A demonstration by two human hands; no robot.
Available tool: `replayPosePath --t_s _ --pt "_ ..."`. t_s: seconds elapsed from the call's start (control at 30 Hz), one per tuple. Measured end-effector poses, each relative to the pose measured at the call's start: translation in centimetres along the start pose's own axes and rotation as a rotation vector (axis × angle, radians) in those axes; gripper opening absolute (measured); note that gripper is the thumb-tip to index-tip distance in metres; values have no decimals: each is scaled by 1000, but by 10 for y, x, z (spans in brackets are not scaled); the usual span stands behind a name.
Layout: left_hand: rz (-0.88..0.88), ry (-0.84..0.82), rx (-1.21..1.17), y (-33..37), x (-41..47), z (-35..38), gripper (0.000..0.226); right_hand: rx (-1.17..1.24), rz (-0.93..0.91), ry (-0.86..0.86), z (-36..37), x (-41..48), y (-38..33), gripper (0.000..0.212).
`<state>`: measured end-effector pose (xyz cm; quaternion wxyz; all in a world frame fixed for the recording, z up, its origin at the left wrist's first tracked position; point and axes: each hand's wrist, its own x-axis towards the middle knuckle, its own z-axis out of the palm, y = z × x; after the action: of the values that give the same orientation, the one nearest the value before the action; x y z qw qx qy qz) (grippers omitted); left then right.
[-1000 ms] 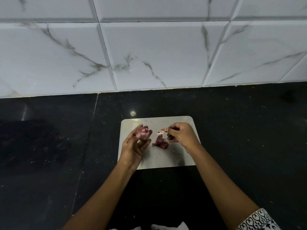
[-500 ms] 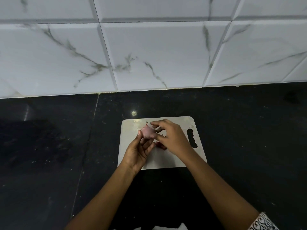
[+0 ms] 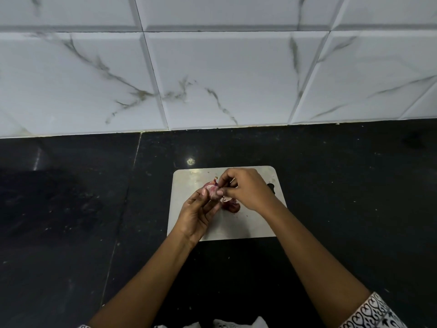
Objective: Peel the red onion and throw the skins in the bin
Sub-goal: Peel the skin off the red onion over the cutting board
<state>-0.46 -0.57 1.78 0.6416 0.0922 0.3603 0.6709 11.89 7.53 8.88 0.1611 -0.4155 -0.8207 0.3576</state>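
Observation:
A small red onion (image 3: pixel 211 191), pinkish and partly bare, sits in the fingertips of my left hand (image 3: pixel 197 214) above the pale cutting board (image 3: pixel 186 185). My right hand (image 3: pixel 246 189) reaches across from the right, its thumb and fingers pinching the skin at the onion's top and side. A little heap of dark red skins (image 3: pixel 233 206) lies on the board just below my right hand, partly hidden by it. No bin is in view.
The board lies on a black stone counter (image 3: pixel 71 221) that runs to a white marbled tile wall (image 3: pixel 212 79). The board's handle slot (image 3: pixel 272 186) shows at its right edge. A patterned sleeve (image 3: pixel 369 313) covers my right forearm.
My right hand dropped a strip of skin near the heap, then came back to the onion and now pinches it. The left hand raised the onion slightly.

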Motion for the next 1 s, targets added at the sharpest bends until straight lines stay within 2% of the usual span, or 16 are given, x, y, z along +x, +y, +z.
replayPosePath --t_s 0.03,0.1,0.27,0.4,0.53,0.63,0.77,0.83,1.0 --pt "-2 -4 11 0 0 -1 70 -4 -2 -15 -2 1 0 13" --pt "-6 -11 30 -1 0 -2 82 -1 -12 -41 -4 2 0 11" --pt "6 -44 15 1 -1 -2 83 44 -17 -107 -7 1 -3 6" --pt "12 -56 5 -1 -1 -2 80 -23 -28 -185 -7 -3 0 7" --pt "2 -49 -8 -1 2 -2 79 111 -1 50 -1 -11 7 16" --pt "9 -51 17 2 1 1 70 188 -38 110 4 -13 7 26" --pt "28 10 99 4 0 6 27 59 -96 170 3 -8 4 11" --pt "32 26 102 4 1 6 24 -14 -114 147 1 -5 3 10" --pt "55 26 92 5 1 3 35 -195 -196 1 -3 1 1 11"
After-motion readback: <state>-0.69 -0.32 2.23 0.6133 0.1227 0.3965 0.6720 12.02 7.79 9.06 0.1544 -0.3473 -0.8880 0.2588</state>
